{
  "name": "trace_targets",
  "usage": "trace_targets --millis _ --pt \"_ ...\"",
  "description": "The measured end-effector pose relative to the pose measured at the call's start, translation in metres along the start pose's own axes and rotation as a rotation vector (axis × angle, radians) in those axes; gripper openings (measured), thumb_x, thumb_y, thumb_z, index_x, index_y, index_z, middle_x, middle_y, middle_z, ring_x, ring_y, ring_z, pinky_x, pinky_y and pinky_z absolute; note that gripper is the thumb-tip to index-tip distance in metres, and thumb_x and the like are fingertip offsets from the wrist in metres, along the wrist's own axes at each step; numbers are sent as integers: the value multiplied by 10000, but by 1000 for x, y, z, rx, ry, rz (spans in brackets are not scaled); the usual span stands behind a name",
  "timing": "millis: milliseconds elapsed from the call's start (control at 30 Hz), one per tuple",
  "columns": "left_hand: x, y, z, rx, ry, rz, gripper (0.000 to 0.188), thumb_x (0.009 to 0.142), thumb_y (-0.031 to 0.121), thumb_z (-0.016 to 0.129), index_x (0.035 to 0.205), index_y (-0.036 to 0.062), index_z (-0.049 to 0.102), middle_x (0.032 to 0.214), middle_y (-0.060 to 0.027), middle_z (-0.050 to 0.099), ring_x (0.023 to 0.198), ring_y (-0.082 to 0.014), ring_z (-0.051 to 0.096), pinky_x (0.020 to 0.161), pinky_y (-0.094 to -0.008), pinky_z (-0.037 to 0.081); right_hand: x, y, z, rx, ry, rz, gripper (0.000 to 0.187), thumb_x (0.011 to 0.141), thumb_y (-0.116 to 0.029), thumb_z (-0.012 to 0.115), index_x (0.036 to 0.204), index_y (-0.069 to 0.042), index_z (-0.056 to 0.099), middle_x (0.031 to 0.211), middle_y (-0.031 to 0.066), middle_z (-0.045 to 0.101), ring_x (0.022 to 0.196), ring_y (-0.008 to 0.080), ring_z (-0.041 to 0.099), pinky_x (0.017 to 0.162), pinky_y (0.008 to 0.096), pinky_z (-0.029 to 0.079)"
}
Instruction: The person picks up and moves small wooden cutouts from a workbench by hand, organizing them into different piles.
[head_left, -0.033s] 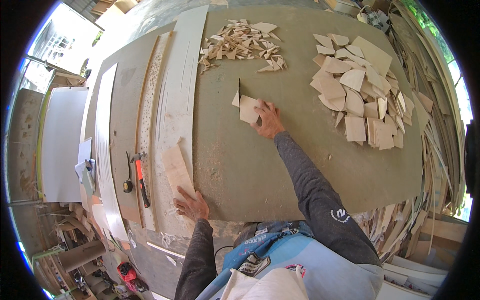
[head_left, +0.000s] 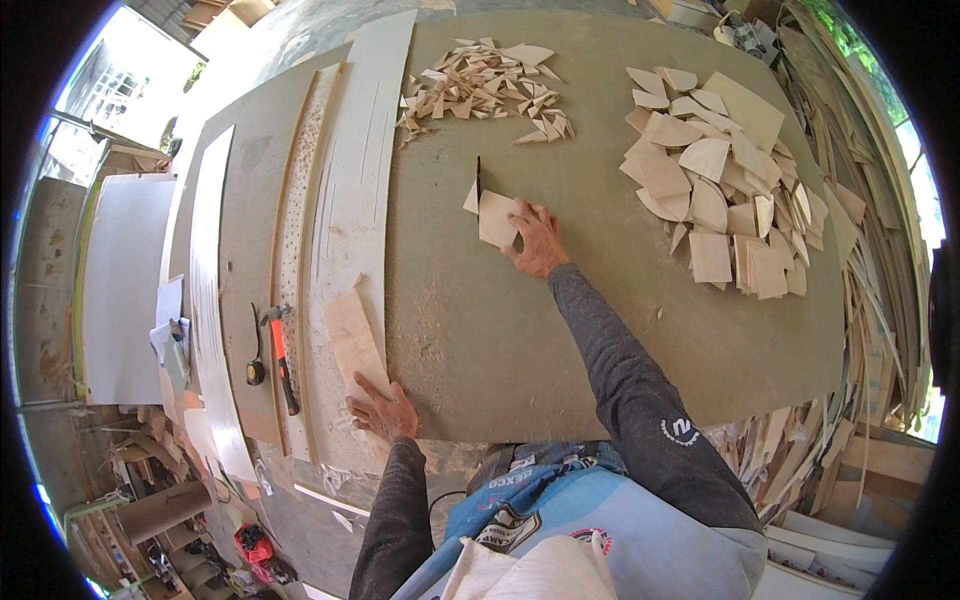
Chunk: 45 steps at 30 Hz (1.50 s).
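Note:
My right hand (head_left: 537,238) is closed with bent fingers at the right edge of a small pale plywood piece (head_left: 496,218), pressing it against the bench top. That piece lies right beside a thin dark saw blade (head_left: 479,178) standing up from the bench. A small light wood bit (head_left: 471,198) sits on the blade's left side. My left hand (head_left: 385,410) rests at the near end of a longer plywood strip (head_left: 355,335), its fingers spread over the wood. Part of the strip's near end is hidden under that hand.
Small offcuts (head_left: 480,85) form a pile at the far middle of the bench (head_left: 520,370). Rounded and square plywood pieces (head_left: 690,165) are heaped at right. Left lie a long white board (head_left: 365,150), a red-handled hammer (head_left: 281,355) and a tape measure (head_left: 256,372). Sawdust specks the bench.

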<state>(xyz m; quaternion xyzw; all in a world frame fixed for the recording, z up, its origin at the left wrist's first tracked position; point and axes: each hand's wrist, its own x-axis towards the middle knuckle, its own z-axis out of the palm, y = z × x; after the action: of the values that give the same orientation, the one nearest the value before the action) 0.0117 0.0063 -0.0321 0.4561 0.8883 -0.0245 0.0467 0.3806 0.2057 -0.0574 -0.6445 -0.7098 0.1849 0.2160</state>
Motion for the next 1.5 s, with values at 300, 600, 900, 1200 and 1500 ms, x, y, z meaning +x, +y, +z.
trace_targets --millis 300,600,900,1200,1500 --pt "1 -5 7 2 36 20 869 969 439 613 1661 258 119 1549 -369 221 1466 -511 230 1160 -695 204 -2 -8 2 9 32 24 658 794 -289 793 1362 -21 598 1607 198 357 1442 364 294 1162 582 273" --pt "2 -6 10 -7 43 20 870 963 440 619 1659 260 129 1555 -372 229 1465 -512 245 1165 -691 202 5 -4 9 -17 54 12 644 794 -289 793 1334 6 601 1589 237 365 1427 387 298 1143 614 277" --pt "3 -6 10 6 38 20 870 970 450 610 1660 261 114 1563 -373 217 1469 -517 239 1168 -692 200 -6 -5 10 1 54 -16 635 800 -277 791 1329 20 604 1590 229 366 1433 389 290 1145 605 266" --pt "3 -7 14 -10 52 11 863 972 452 607 1658 261 121 1557 -370 229 1465 -519 243 1165 -701 200 1 -14 8 -28 55 45 665 821 -276 799 1375 20 584 1597 241 375 1438 379 285 1151 593 255" --pt "0 -6 7 -2 46 29 867 967 440 620 1658 257 128 1548 -373 238 1460 -510 251 1154 -701 216 -8 -15 11 -12 44 34 702 795 -275 825 1381 24 578 1616 240 338 1435 390 284 1153 598 253"
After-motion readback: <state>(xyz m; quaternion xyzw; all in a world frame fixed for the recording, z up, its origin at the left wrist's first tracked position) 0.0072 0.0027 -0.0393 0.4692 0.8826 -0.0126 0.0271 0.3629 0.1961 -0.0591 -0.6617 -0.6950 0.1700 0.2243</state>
